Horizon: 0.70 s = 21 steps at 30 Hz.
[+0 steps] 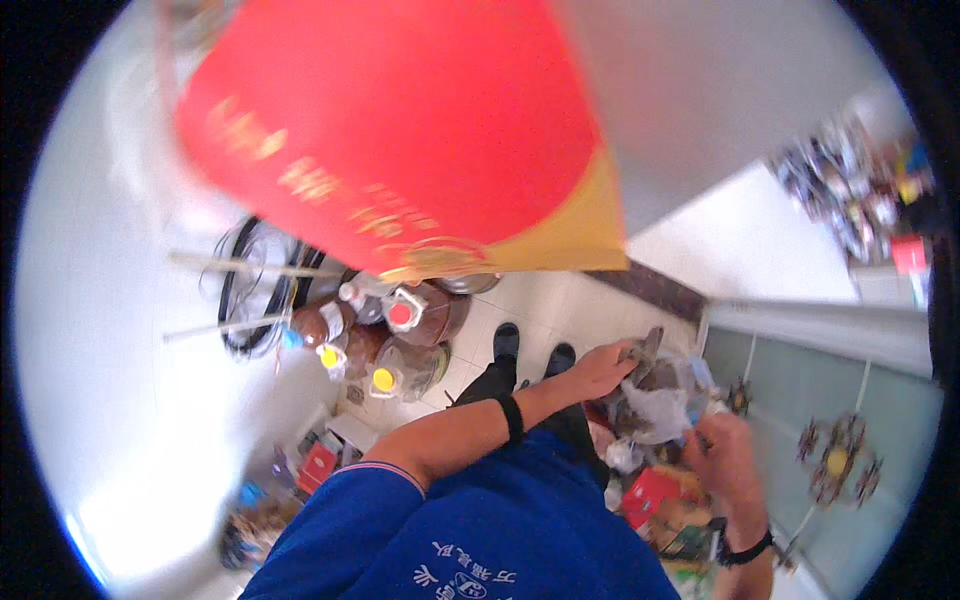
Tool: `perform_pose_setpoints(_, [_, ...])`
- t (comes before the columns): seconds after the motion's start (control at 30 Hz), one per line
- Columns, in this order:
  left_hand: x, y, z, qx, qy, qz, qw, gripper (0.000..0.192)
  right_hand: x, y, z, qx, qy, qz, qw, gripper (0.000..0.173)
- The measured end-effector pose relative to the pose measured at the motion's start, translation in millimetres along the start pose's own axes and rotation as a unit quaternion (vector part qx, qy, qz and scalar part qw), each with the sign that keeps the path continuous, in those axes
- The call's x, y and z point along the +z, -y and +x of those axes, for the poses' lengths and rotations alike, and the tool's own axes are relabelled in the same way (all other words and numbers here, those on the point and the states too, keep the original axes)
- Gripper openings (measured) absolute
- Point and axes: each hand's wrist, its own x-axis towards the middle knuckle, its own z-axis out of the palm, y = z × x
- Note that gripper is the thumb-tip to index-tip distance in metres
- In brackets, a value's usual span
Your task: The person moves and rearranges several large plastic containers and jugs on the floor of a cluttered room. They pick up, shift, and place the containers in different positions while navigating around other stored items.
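In the head view, my left hand point(609, 369) reaches right across my body, its fingers closed on the gathered edge of a thin plastic bag point(660, 405). My right hand point(718, 446) is at the other side of the bag, blurred, with its fingers curled close to the bag's edge; whether it grips the bag cannot be told. Below the hands lies a heap with a red box point(651, 496) and brown cardboard. What the bag contains is hidden.
A large red and yellow thing point(405, 135) bearing writing looms close above. Large capped plastic jugs point(409, 367) and coiled black hoses or cables point(238, 292) are at left. A patterned glass panel point(810, 420) stands at right; more clutter point(847, 187) lies at upper right.
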Motion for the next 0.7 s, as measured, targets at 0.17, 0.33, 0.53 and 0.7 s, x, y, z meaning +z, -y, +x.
perform_pose_setpoints(0.17, [-60, 65, -64, -0.057, -0.131, 0.06, 0.988, 0.038, 65, 15, 47, -0.141, 0.083, -0.014, 0.986, 0.027])
perform_pose_setpoints(0.33, [-104, 149, -153, -0.123, -0.301, 0.003, 0.946, 0.038, 109, 78, 107, -0.195, 0.176, -0.011, 0.965, 0.032])
perform_pose_setpoints(0.53, [-125, 208, -268, -0.223, -0.446, -0.114, 0.859, 0.038, 157, 182, 169, -0.217, 0.218, 0.001, 0.952, 0.035])
perform_pose_setpoints(0.7, [-143, 256, -315, -0.251, -0.419, -0.158, 0.858, 0.043, 202, 276, 218, -0.231, 0.228, -0.007, 0.946, 0.033])
